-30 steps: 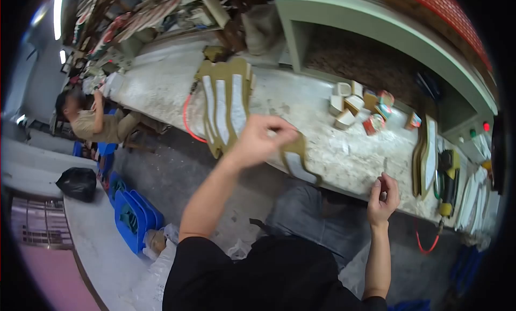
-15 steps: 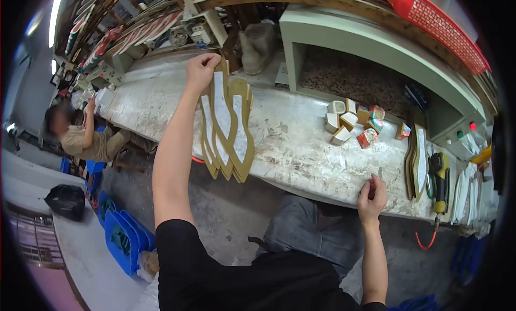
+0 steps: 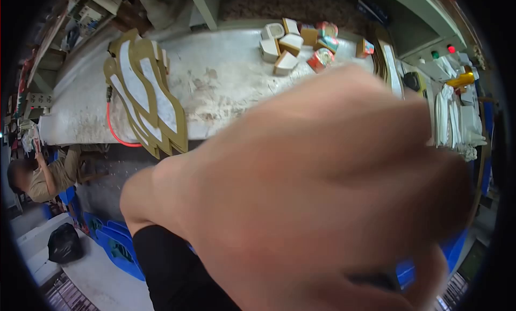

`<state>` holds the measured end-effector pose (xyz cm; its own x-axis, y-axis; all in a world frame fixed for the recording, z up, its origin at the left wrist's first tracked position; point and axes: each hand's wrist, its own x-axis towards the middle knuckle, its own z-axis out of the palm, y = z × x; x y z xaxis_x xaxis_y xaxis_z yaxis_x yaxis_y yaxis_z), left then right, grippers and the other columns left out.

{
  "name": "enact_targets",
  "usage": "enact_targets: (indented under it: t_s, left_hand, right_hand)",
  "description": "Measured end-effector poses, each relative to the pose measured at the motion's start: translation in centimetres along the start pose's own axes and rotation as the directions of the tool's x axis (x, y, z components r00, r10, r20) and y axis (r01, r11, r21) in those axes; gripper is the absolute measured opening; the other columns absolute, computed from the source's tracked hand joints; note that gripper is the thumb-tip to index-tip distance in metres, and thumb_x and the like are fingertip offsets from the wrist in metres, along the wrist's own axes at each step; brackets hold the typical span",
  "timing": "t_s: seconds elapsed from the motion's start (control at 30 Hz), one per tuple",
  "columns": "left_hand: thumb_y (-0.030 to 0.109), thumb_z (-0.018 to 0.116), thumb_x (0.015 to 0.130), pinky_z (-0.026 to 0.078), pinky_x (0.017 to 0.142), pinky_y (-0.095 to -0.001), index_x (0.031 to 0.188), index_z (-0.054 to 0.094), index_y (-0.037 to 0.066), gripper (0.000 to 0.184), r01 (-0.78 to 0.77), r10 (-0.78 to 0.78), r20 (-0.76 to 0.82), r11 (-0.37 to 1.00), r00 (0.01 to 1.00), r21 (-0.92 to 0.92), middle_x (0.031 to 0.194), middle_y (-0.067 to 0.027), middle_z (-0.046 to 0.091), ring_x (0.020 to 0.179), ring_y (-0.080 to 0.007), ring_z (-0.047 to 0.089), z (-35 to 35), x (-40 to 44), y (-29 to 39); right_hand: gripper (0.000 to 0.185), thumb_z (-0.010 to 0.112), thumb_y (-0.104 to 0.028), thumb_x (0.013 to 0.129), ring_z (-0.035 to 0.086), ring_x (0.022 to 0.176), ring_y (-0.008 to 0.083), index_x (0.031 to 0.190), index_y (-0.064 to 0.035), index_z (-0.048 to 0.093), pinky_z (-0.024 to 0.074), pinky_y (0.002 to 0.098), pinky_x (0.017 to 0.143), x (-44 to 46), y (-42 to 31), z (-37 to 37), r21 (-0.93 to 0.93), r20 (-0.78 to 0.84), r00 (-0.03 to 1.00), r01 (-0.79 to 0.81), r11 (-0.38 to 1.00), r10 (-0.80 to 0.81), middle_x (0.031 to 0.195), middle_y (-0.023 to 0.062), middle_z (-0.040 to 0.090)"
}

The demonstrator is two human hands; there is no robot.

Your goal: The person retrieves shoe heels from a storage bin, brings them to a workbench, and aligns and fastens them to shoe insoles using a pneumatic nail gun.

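My left hand (image 3: 312,176) is raised very close to the camera and fills much of the view. It is blurred, and its fingers are too smeared to show whether they hold anything. A black sleeve (image 3: 172,268) covers that upper arm. My right hand is not visible. On the workbench (image 3: 204,96), to the left, several long wavy olive-brown flat pieces (image 3: 174,120) with whitish inner strips overlap one another, their tips reaching over the front edge. Small white-and-brown blocks (image 3: 287,63) and red-and-teal patterned blocks (image 3: 321,58) sit in a cluster farther back.
Another stack of wavy pieces (image 3: 392,69) lies at the right. Beyond it are white cloth-like strips (image 3: 447,112). A red hose (image 3: 114,129) hangs by the bench edge. A seated person (image 3: 51,179) is at far left, with blue bins (image 3: 121,249) and a black bag (image 3: 65,244) nearer.
My left hand has left the wavy pieces and come up close to the camera. My right hand has gone from view. The camera has turned, shifting the bench up and left.
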<state>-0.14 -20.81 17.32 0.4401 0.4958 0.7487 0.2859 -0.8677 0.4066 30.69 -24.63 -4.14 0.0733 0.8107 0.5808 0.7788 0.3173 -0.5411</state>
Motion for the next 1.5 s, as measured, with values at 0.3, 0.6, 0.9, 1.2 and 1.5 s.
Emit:
enact_targets:
  t_s: [0.3, 0.6, 0.9, 1.2, 1.5]
  left_hand:
    - [-0.011, 0.065, 0.078, 0.055, 0.091, -0.0438, 0.101, 0.066, 0.004, 0.028, 0.017, -0.002, 0.094, 0.986, 0.996, -0.163, 0.108, -0.0143, 0.071, 0.100, -0.0315, 0.064, -0.6, -3.9, 5.8]
    - [-0.010, 0.065, 0.077, 0.055, 0.089, -0.0405, 0.103, 0.067, 0.003, 0.030, 0.000, 0.036, 0.153, 0.975, 0.988, -0.224, 0.106, -0.0134, 0.070, 0.097, -0.0299, 0.064, 1.3, -1.3, 2.9]
    - [-0.009, 0.066, 0.075, 0.054, 0.087, -0.0372, 0.104, 0.067, 0.003, 0.032, 0.087, -0.027, 0.247, 0.968, 0.969, -0.235, 0.104, -0.0124, 0.070, 0.094, -0.0284, 0.064, 9.3, 2.6, 2.8]
    - [-0.008, 0.066, 0.074, 0.053, 0.085, -0.0339, 0.106, 0.068, 0.002, 0.034, 0.107, -0.008, 0.302, 0.943, 0.953, -0.314, 0.101, -0.0115, 0.069, 0.091, -0.0268, 0.063, 10.3, 3.1, 1.4]
    - [0.008, 0.070, 0.083, 0.048, 0.086, -0.0429, 0.107, 0.066, 0.004, 0.025, 0.159, -0.249, 0.175, 0.897, 0.953, 0.413, 0.098, -0.0139, 0.065, 0.085, -0.0312, 0.061, 21.4, 0.5, -6.3]
  right_hand:
    - [0.030, 0.069, 0.010, 0.082, 0.053, 0.062, 0.0151, 0.110, 0.0002, 0.074, 0.0450, 0.0240, 0.057, -1.0, -0.1, 0.1, 0.010, -0.132, 0.990, -0.047, 0.999, 0.047, 0.084, 0.0071, 0.069]
    - [0.037, 0.069, 0.010, 0.075, 0.063, 0.069, 0.0230, 0.110, -0.0018, 0.073, 0.0532, 0.0298, 0.065, -0.1, 0.3, -0.3, 0.017, -0.124, 0.992, 0.015, 1.000, -0.013, 0.093, 0.0096, 0.074]
    - [0.040, 0.069, 0.010, 0.074, 0.064, 0.068, 0.0230, 0.112, -0.0021, 0.074, 0.0534, 0.0302, 0.064, -0.8, -1.1, 0.7, 0.065, -0.128, 0.990, -0.052, 0.997, 0.060, 0.091, 0.0093, 0.074]
    - [0.036, 0.069, 0.010, 0.080, 0.063, 0.068, 0.0187, 0.113, -0.0006, 0.073, 0.0521, 0.0274, 0.063, -0.9, -0.4, -1.0, 0.175, -0.088, 0.991, -0.087, 0.981, 0.104, 0.090, 0.0078, 0.073]
    - [0.048, 0.072, -0.017, 0.091, 0.066, 0.091, 0.0282, 0.135, 0.0003, 0.063, 0.0554, 0.0348, 0.083, 12.7, 9.5, -9.7, -0.134, -0.345, 0.934, -0.143, 0.981, 0.089, 0.108, 0.0139, 0.071]
